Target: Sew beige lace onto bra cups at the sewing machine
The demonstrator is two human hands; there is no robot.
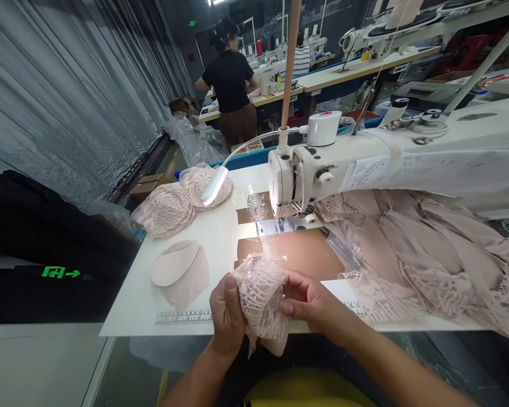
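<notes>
Pale pink lace, open-netted, bunched between two bare hands. Head view: lace piece (261, 294) held up at the near edge of the white table (127, 299), in front of the sewing machine (286, 181), apart from its needle area. Left hand (228, 311) closed on its left side, thumb uppermost; right hand (307, 299) pinching the right edge, thumb and fingers narrow. Loose ends hang past the table edge.

Left: flat fabric pieces (182, 268), overlapping; beyond, stacked lace cups (169, 209) near the lamp (214, 186). Right: heaped pink fabric (398, 243).

Risks, my judgement: open mesh could snag or stretch if the hands pull unevenly; folds could shift if the right pinch slackens; dangling ends could catch on the table edge.
</notes>
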